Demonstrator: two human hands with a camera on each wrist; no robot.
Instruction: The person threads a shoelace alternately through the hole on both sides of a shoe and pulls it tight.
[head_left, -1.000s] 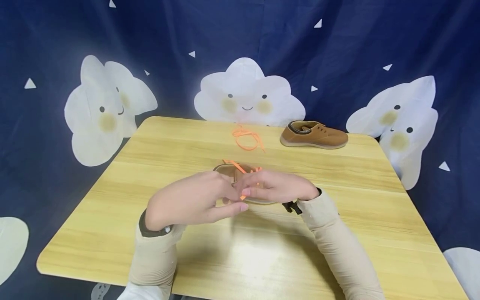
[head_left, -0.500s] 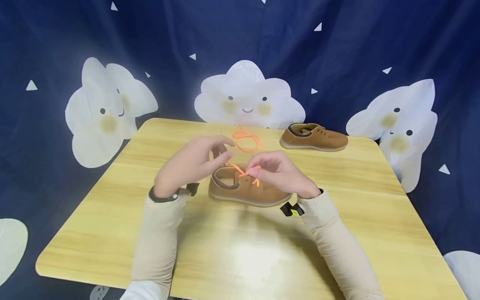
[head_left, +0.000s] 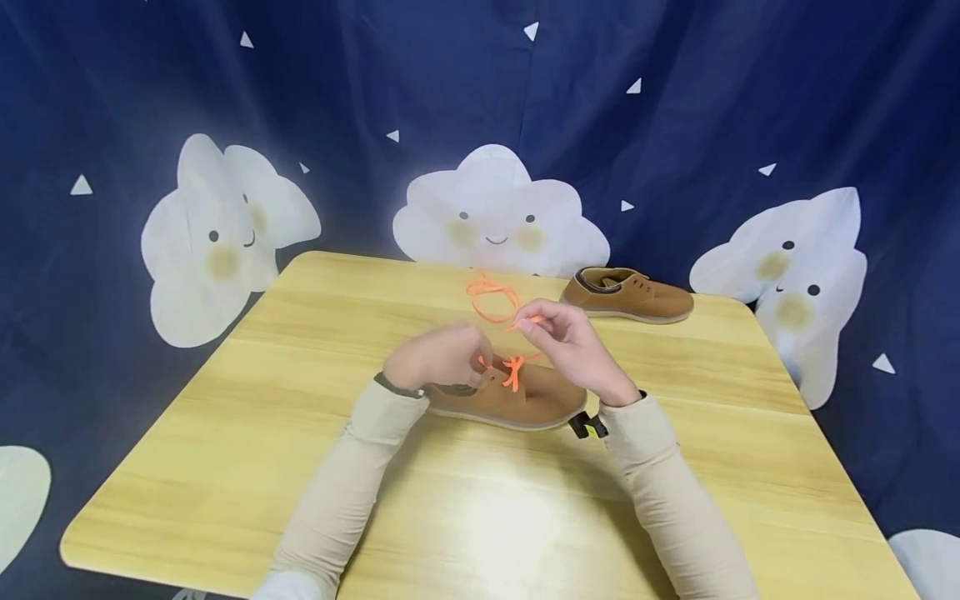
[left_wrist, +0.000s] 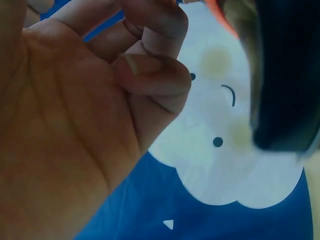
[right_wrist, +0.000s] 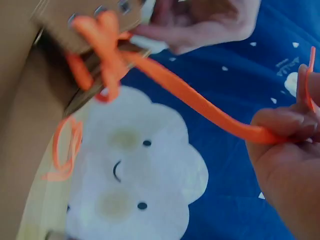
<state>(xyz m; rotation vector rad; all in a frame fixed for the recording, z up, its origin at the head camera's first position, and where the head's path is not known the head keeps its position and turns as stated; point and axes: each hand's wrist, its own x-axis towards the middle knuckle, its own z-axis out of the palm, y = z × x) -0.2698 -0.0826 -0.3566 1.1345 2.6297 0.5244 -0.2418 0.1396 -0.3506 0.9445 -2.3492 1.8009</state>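
A brown lace-up shoe (head_left: 536, 404) lies on the table, toe to the right, with an orange shoelace (head_left: 513, 371) crossing at its eyelets. My right hand (head_left: 573, 346) is raised above the toe side and pinches one length of this lace. In the right wrist view the lace runs from the eyelets to the right fingers (right_wrist: 282, 125). My left hand (head_left: 438, 358) is bent down over the shoe's opening, beside the eyelets. Its fingers are curled in the left wrist view, close to the orange lace; whether they grip it is hidden.
A second brown shoe (head_left: 637, 298), with no lace in its eyelets, stands at the back right of the wooden table (head_left: 225, 450). A loose orange lace (head_left: 495, 302) lies looped behind the near shoe. A blue curtain (head_left: 337, 75) hangs behind the table.
My left hand swung from in front of the shoe up to its left side, then down to its opening. My right hand rose, drawing the lace up and to the right.
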